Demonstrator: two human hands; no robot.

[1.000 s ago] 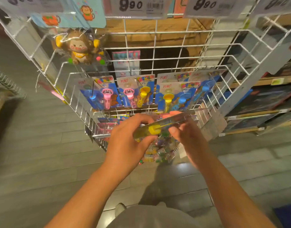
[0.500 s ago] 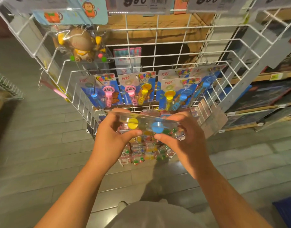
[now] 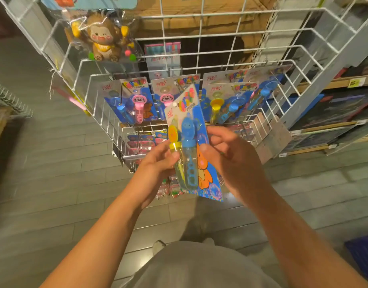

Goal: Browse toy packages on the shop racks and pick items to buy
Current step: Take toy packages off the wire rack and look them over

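Bubble-toy pkg (image 3: 192, 142) upright btwn both grips, front facing viewer. L hand (image 3: 158, 163) pinches pkg's left edge by yellow tube; R hand (image 3: 230, 156) thumb on card front, fingers curled behind. Beyond grips: white wire rack (image 3: 220, 67) w/ row of similar hanging pkgs (image 3: 135, 102), partly hidden by held card. Up-left: bagged monkey toy (image 3: 102, 38). Below: grey floor (image 3: 44, 163).

Grey plank floor (image 3: 44, 183) underfoot, wooden shelves (image 3: 334, 129) of dark flat goods off right, a brown cardboard box (image 3: 199, 19) behind the wire, something blue (image 3: 363, 252) low right.
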